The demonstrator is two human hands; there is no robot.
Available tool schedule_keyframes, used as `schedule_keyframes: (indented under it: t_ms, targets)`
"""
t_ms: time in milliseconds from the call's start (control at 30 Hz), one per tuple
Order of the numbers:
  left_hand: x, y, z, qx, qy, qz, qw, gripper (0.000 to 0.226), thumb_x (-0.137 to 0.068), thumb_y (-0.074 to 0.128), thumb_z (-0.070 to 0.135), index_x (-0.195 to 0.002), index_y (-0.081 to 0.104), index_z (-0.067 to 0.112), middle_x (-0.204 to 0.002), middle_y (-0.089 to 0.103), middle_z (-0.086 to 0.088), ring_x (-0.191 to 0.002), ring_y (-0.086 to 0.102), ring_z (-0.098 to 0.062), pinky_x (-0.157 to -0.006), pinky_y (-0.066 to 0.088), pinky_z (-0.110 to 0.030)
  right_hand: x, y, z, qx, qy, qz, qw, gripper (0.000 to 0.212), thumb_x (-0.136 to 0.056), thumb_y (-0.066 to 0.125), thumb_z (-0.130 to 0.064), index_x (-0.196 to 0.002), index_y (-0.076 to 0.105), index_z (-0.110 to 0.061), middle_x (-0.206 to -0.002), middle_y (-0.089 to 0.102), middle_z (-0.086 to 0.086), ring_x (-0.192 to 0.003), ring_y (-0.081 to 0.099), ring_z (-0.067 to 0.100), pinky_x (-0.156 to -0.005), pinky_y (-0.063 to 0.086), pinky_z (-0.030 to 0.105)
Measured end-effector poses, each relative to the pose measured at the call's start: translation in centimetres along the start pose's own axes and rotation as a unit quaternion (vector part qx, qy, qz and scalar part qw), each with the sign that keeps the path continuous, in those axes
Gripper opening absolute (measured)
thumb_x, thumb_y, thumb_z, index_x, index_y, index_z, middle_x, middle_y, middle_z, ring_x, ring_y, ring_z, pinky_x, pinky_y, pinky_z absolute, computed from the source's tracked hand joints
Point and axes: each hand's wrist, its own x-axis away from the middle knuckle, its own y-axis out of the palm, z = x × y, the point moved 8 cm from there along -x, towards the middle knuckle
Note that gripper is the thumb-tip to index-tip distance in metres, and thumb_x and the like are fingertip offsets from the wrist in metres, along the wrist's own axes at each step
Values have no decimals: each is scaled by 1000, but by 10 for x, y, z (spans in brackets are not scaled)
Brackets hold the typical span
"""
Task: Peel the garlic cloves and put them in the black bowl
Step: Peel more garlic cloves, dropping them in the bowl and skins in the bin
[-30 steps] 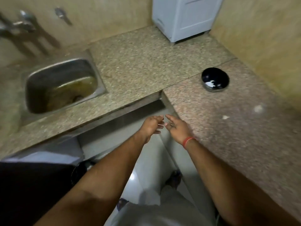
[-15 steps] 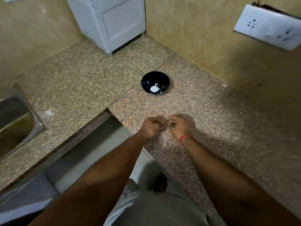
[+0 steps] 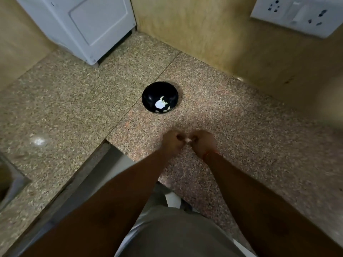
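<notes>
The black bowl (image 3: 160, 97) sits on the speckled stone counter and holds a few pale garlic pieces (image 3: 160, 104). Just in front of it my two hands meet over the counter. My left hand (image 3: 171, 142) and my right hand (image 3: 203, 142) both have curled fingers and pinch a small pale garlic clove (image 3: 188, 140) between them. Most of the clove is hidden by my fingers. A red band circles my right wrist.
A white appliance (image 3: 83, 25) stands in the back corner. A white wall socket plate (image 3: 300, 13) is at the upper right. The counter's inner edge (image 3: 104, 145) drops to the floor at my left. A steel sink's corner (image 3: 11, 184) shows at far left.
The view has swung right, away from the sink toward the bowl. My hands moved from the counter's edge onto the counter and closed together on the clove.
</notes>
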Motion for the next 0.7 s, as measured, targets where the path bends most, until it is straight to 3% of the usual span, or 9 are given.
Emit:
schedule_keyframes:
  t_ms: [133,200,300,400,467,533,600,700]
  targets:
    - [-8,-7,1,5,18,-14,1000,16,-82,85,18,-98,83,16,-83,75,3,-71,67,-5,-66,46,-9,-9,4,3,-56,23,-14,998,15,-81,78,-13,-82,73,-28,-80,68,-9,-73,62,8,-64,45,18]
    - [-11,-10,1,11,36,-12,999,9,-83,82,12,-92,83,13,-81,76,-1,-69,68,-10,-67,51,-16,-10,2,6,-135,53,-12,989,23,-77,82,-4,-83,75,-25,-79,70,-9,-71,62,2,-62,45,9]
    - [-12,-16,1,24,39,-3,999,6,-81,82,6,-85,82,12,-73,72,0,-59,62,-3,-63,49,-19,-8,6,11,-252,84,-10,964,26,-75,84,0,-88,78,-22,-86,76,3,-79,70,13,-70,59,25]
    - [-9,-17,1,47,48,-9,998,14,-76,82,-2,-83,80,10,-70,70,-1,-54,61,5,-59,48,-18,-3,18,18,-330,122,-23,936,27,-76,85,2,-95,78,-17,-93,77,10,-82,71,17,-78,62,36]
    - [-5,-17,-4,77,57,2,995,15,-75,83,-1,-81,80,12,-67,70,0,-53,64,-1,-57,53,-25,1,25,21,-362,138,-31,921,26,-77,84,2,-98,79,-12,-91,79,10,-83,74,20,-78,63,39]
    - [-1,-14,-12,107,45,9,993,12,-75,84,5,-84,80,12,-67,73,-4,-57,71,-18,-57,59,-37,5,30,24,-375,141,-44,915,26,-76,85,3,-98,80,-9,-90,79,11,-88,76,26,-79,64,39]
    - [3,-10,-18,129,26,3,991,13,-76,86,6,-88,81,5,-68,74,-13,-54,70,-20,-52,56,-31,9,33,28,-355,140,-54,923,26,-73,87,3,-95,81,-10,-90,79,9,-93,76,29,-83,64,43]
    - [12,-5,-17,129,14,-7,992,11,-81,83,4,-90,80,-3,-70,73,-19,-46,62,-5,-47,48,-18,13,32,31,-298,119,-62,945,23,-71,89,-1,-86,82,-17,-85,79,1,-88,77,22,-85,63,45]
